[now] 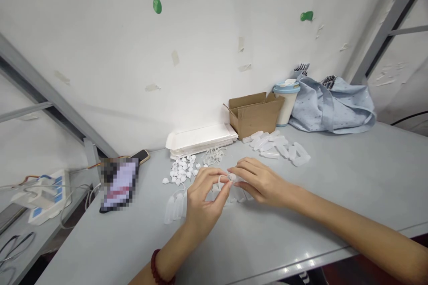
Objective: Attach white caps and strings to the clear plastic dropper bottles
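My left hand (205, 193) and my right hand (261, 180) meet above the grey table, fingers pinched. Between the left fingertips is a small white plastic loop (220, 180). My right fingers close on a translucent white plastic piece (235, 178), partly hidden, its end touching or very near the loop. Under and left of the hands lie translucent, tube-like plastic pieces (174, 208), partly covered by the left hand. Just beyond it are a pile of small white caps (182, 170) and a heap of thin clear plastic bits (214, 156).
More translucent pieces (269, 144) lie before an open cardboard box (257, 118). A white carton stack (202, 139) lies against the wall. Right of the box stand a lidded cup (286, 104) and a blue cloth bag (334, 107). A phone (143, 156) and power strip (50, 196) are left.
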`<act>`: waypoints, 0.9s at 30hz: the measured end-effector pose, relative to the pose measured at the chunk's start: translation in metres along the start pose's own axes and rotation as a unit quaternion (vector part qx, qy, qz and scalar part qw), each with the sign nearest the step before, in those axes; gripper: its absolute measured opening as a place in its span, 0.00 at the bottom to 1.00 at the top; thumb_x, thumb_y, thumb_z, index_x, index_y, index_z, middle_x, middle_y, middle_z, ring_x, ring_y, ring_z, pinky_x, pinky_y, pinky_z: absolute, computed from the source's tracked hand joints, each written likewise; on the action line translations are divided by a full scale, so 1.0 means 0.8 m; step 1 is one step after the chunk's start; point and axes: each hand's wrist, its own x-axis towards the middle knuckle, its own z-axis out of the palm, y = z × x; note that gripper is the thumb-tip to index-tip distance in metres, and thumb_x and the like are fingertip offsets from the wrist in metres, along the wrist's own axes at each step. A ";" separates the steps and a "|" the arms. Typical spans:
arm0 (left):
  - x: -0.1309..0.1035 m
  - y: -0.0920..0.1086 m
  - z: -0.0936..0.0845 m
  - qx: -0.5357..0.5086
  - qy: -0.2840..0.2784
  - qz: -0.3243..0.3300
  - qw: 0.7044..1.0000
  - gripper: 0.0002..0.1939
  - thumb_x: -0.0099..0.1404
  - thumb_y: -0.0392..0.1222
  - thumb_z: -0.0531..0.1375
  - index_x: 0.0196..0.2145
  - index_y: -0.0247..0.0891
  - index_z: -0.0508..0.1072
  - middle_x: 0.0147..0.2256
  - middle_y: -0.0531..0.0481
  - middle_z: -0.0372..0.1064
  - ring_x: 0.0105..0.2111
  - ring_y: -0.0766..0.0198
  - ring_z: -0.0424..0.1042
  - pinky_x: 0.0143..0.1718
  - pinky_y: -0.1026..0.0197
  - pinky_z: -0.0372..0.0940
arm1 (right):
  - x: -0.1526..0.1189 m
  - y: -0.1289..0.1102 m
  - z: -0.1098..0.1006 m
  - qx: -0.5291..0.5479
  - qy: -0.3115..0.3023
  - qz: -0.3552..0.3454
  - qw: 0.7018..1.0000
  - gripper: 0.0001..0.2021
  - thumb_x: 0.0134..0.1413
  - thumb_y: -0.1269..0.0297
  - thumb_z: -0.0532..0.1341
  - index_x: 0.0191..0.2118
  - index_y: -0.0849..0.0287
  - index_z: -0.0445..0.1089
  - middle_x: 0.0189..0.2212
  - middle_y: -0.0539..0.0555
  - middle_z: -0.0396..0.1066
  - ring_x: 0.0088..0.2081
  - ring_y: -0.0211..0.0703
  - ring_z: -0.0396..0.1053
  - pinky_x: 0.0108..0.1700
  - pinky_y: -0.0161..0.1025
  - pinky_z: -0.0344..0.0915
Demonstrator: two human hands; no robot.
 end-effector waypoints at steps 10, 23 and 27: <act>-0.004 -0.004 0.002 -0.018 -0.031 -0.052 0.998 0.04 0.60 0.31 0.59 0.31 0.39 0.70 0.31 0.49 0.70 0.35 0.61 0.69 0.38 0.58 0.64 | -0.004 0.001 0.007 -0.068 0.050 -0.033 0.996 0.11 0.62 0.71 0.52 0.49 0.64 0.62 0.31 0.57 0.69 0.31 0.42 0.66 0.32 0.39 0.64; -0.004 -0.004 0.003 0.005 -0.021 -0.096 0.995 0.05 0.58 0.32 0.61 0.34 0.39 0.72 0.30 0.52 0.71 0.30 0.64 0.67 0.33 0.63 0.63 | -0.003 -0.003 0.010 -0.093 0.108 -0.032 0.989 0.10 0.62 0.68 0.53 0.47 0.65 0.62 0.31 0.57 0.72 0.31 0.42 0.70 0.31 0.37 0.66; -0.006 -0.004 0.002 -0.005 -0.027 -0.106 0.994 0.04 0.58 0.33 0.61 0.33 0.38 0.72 0.30 0.52 0.70 0.31 0.64 0.66 0.33 0.63 0.62 | -0.002 -0.004 0.007 -0.093 0.097 -0.040 0.990 0.09 0.61 0.70 0.54 0.47 0.64 0.63 0.30 0.56 0.72 0.31 0.41 0.70 0.31 0.37 0.66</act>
